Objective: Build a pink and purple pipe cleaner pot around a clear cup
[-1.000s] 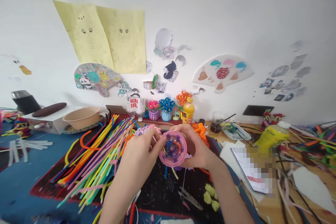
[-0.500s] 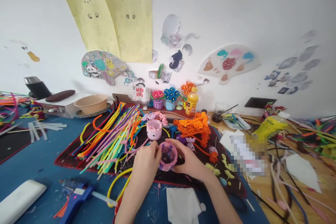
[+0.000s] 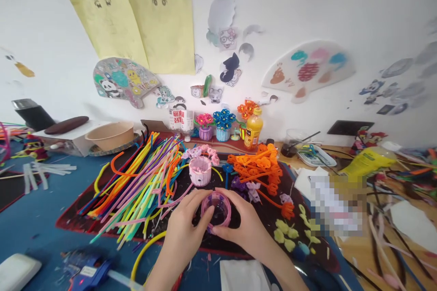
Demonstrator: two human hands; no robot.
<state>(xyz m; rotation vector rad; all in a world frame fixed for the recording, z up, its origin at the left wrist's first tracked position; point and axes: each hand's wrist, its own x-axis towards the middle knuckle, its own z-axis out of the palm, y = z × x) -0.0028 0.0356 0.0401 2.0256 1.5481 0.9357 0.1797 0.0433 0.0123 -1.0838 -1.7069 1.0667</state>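
At nine o'clock on the counter point(image 3: 41, 218) lies a white block point(image 3: 17, 270), with a blue glue gun point(image 3: 89, 271) just beside it toward six. A fan of pipe cleaners point(image 3: 136, 182), too many to count, spreads from ten o'clock toward the centre. The left hand point(image 3: 182, 232) and right hand point(image 3: 244, 227) meet at six o'clock, fingers curled round one small pink cup point(image 3: 215, 209), which sits low over the black mat point(image 3: 246, 245); each hand pinches a side of its rim. The cup looks light, thin-walled and a little springy, wrapped in fuzzy wire that should grip well, so it is best held by the sides, lightly, lest it dent. A second pink cup point(image 3: 200, 171) stands at twelve o'clock of the first, apart from it. Toward one o'clock lies one heap of orange twists point(image 3: 259, 168); behind stand three small flower pots point(image 3: 221, 127) and one orange bottle point(image 3: 254, 129).
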